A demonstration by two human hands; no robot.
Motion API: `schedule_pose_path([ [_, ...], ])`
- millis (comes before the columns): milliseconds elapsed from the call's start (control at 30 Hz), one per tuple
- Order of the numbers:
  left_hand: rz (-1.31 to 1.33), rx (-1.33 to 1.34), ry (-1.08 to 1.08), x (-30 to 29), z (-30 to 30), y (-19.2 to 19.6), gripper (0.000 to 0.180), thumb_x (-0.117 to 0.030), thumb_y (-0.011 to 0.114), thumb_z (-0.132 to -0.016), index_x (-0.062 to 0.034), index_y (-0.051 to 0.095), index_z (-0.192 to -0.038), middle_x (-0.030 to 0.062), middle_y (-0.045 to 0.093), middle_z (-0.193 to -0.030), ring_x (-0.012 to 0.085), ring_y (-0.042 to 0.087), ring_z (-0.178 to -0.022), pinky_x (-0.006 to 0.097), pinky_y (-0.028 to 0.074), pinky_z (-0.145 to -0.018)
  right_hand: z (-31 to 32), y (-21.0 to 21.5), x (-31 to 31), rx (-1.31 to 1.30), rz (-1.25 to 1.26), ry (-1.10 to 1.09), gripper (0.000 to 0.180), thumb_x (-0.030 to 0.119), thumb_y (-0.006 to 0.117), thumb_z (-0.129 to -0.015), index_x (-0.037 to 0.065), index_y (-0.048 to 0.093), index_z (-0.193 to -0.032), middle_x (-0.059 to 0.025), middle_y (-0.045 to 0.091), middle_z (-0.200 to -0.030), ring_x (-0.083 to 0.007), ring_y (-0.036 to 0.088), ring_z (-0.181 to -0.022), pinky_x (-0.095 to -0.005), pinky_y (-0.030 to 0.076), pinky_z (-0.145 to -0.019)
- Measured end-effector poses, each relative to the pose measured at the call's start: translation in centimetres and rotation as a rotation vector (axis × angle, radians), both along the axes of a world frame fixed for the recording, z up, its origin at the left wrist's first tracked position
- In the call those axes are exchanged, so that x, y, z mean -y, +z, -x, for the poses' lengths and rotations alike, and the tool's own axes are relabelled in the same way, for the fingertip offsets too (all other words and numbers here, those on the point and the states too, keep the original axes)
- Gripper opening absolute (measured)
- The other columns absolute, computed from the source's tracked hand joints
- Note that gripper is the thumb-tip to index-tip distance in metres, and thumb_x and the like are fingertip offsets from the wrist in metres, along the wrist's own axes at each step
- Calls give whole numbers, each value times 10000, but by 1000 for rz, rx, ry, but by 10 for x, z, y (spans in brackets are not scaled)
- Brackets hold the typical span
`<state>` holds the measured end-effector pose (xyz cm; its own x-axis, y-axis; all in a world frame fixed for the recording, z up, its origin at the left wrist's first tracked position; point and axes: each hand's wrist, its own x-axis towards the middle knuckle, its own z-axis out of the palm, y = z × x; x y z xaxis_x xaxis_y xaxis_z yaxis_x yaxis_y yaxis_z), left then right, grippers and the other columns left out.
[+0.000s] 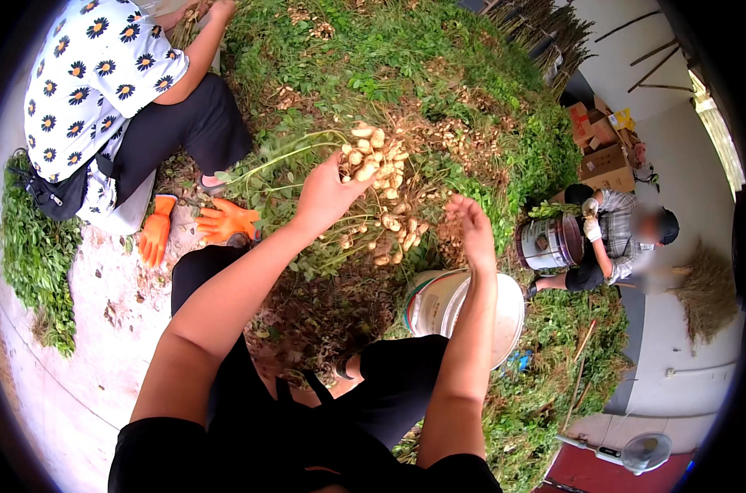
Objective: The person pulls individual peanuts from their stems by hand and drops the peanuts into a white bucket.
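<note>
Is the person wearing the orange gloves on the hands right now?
No, both the left hand and the right hand are bare, and the orange gloves lie on the ground beside the peanut plant.

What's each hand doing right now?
Left hand: closed, holding a peanut plant by its stems.
Right hand: loosely open, empty, beside the pods.

The floor [101, 361] is pale concrete with scattered dirt and leaf litter. A large heap of green plants [438, 74] lies on it, beyond the fingers [463, 209] of the right hand and spreading to their right. A white bucket [438, 304] stands on the floor just below those fingers. Two orange gloves [200, 223] lie on the concrete to the left of the left hand's fingers [352, 182]. A smaller plant pile [36, 255] lies far left. Cardboard boxes [603, 156] sit far right.
</note>
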<state>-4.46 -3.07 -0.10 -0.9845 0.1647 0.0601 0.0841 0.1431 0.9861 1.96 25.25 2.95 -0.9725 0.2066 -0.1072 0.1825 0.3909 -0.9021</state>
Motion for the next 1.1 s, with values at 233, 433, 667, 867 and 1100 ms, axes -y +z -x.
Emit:
schedule_pose_path([
  [233, -440, 264, -44, -16, 0, -10, 246, -234, 662, -895, -42, 599, -1035, 41, 663, -871, 120, 630, -708, 278, 456, -660, -29, -40, 61, 61, 270, 113, 796, 212, 648, -920, 77, 139, -1515, -203, 302, -1496, -284, 401, -1323, -388, 351, -1071],
  [433, -378, 517, -193, -34, -5, -1, 363, -325, 657, -862, -18, 602, -1048, 74, 697, -932, 162, 643, -837, 422, 310, -1058, 2, -90, 34, -323, 282, -7, 287, 214, 540, -986, 49, 524, -1220, -114, 535, -1287, -196, 503, -1168, -335, 389, -1004],
  [667, -399, 352, -51, -28, 6, -23, 256, -218, 659, -884, -24, 603, -1040, 78, 675, -907, 153, 635, -795, 320, 478, -821, 12, -83, 37, -474, 188, -134, 226, 169, 471, -1005, 38, 653, -972, -91, 624, -1167, -211, 564, -1137, -315, 411, -972],
  [867, -421, 202, -166, -37, -6, -11, 201, -124, 640, -908, -12, 584, -1066, 69, 668, -916, 162, 645, -783, 317, 506, -803, 0, -63, 37, -523, -513, -96, 152, 145, 558, -944, 47, 671, -970, -131, 663, -1053, -317, 582, -1052, -379, 435, -931],
  [1100, -310, 384, -236, -42, -5, -39, 206, -137, 626, -928, -25, 551, -1083, 41, 623, -881, 122, 602, -703, 270, 498, -663, -19, -48, 50, -498, -59, 189, 243, 238, 543, -969, 32, 665, -925, -58, 684, -945, -217, 612, -894, -337, 446, -850],
])
